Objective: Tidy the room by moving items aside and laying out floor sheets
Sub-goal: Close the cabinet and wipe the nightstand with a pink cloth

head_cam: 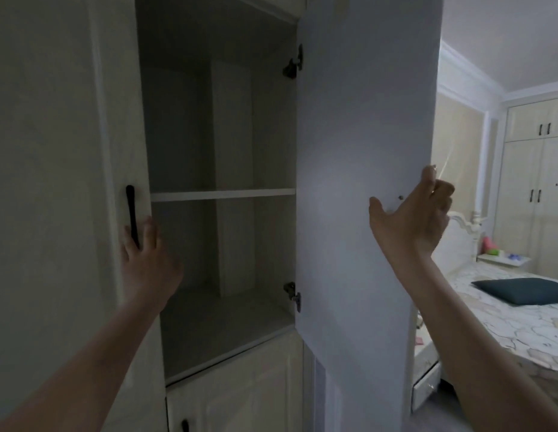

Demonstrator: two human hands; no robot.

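A tall white wardrobe fills the view. Its right door (361, 151) stands swung open toward me, showing a bare shelf (223, 194) and an unlit interior with nothing on the boards. My right hand (418, 213) curls its fingers round that door's free edge. My left hand (146, 251) lies against the closed left door (53, 182), its fingers round the lower end of the black handle (131, 210). No floor sheets are in view.
Closed lower cupboard doors (240, 394) sit under the open compartment. To the right is a bed (505, 322) with a dark blue pillow (521, 289), a white headboard, a small bedside shelf with toys, and another wardrobe (536, 182) at the far wall.
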